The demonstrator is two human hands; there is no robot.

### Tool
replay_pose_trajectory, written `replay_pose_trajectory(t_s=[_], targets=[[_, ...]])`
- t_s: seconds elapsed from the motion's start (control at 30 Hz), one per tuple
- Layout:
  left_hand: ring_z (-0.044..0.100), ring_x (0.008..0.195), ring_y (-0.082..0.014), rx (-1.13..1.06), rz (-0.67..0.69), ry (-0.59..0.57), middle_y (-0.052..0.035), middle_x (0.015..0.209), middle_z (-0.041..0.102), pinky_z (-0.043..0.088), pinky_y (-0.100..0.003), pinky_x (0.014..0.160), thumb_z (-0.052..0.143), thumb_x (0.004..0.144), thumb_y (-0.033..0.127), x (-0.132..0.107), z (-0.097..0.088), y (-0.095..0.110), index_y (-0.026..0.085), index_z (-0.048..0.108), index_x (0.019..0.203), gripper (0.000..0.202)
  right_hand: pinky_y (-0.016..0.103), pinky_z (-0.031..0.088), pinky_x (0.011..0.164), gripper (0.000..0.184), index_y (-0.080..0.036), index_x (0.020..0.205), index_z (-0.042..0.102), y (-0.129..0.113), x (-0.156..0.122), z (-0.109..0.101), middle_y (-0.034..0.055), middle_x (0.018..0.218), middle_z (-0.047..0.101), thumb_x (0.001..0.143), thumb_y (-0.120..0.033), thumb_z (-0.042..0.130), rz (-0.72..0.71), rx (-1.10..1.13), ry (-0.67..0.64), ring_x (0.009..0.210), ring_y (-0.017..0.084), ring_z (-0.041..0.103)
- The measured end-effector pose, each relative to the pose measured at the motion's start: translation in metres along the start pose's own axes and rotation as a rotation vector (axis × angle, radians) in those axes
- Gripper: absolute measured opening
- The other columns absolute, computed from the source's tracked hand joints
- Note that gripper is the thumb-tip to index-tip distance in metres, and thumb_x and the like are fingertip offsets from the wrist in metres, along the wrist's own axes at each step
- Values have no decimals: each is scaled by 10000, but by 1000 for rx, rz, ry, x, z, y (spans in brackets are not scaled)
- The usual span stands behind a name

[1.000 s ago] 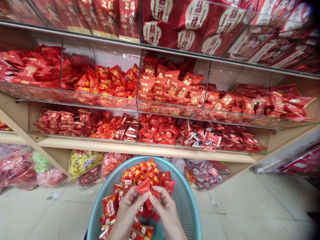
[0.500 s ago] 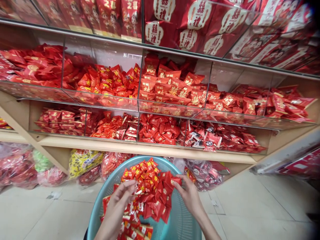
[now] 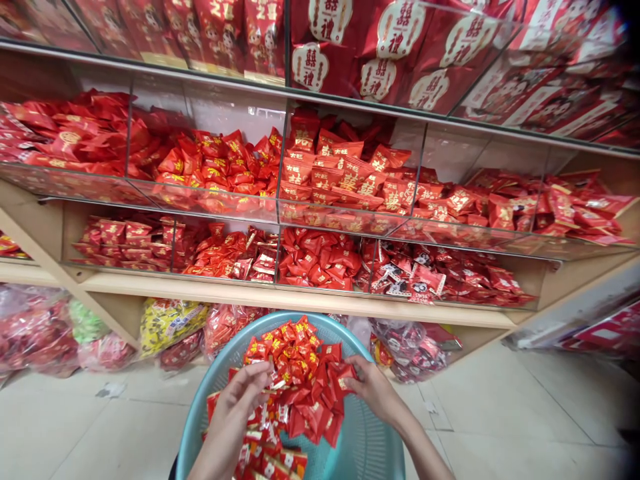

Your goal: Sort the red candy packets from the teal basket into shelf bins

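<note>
- The right hand (image 3: pixel 375 387) has thumb and fingertips closed on the edge of a red packet (image 3: pixel 346 375), at the right side of the pile.
- The left hand (image 3: pixel 240 393) has its fingers curled in, thumb near them, over the left of the load; whether it grips anything, one cannot tell.
- The packet is glossy and dark red, its corners pointed; it touches the other plain packets (image 3: pixel 316 417), which overlap one another.
- Behind these sit smaller gold-print packets (image 3: pixel 290 347); patterned packets (image 3: pixel 270 467) lie at the near side.
- All lie inside the blue basket (image 3: pixel 399 433), with bare mesh at its right. The kinds look largely grouped, so the gathering seems well along; the right hand's packet is not yet let go, and how many more remain cannot be told.
- Beyond, the shelf (image 3: pixel 300 298) holds filled bins; bags (image 3: pixel 175 327) lie below.
</note>
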State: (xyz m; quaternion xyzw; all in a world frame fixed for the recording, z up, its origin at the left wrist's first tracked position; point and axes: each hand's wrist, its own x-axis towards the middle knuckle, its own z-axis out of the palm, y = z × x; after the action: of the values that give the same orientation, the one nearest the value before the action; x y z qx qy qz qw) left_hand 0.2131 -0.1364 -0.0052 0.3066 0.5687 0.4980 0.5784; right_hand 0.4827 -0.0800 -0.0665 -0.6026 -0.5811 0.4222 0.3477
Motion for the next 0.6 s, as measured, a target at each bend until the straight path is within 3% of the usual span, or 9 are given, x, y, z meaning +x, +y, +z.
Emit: replay_pose_trajectory(t_s=[0.27,0.6], targets=[[506,1178,-279,19,8,3,-57,1182,636,408,-381,977,659,720,462,-1,1,3,246,680,977,336,213,372,446,289,-198,897,623,-10,3,12,-28,662,604,623,-289,643,78,165,-76,561,140,542],[530,1167,-259,5,9,14,-43,1217,634,435,-340,957,663,712,472,-1,-3,-1,251,682,1004,366,227,378,480,245,-197,859,567,1,12,24,-62,602,501,629,-242,639,-27,129,-14,539,127,499]])
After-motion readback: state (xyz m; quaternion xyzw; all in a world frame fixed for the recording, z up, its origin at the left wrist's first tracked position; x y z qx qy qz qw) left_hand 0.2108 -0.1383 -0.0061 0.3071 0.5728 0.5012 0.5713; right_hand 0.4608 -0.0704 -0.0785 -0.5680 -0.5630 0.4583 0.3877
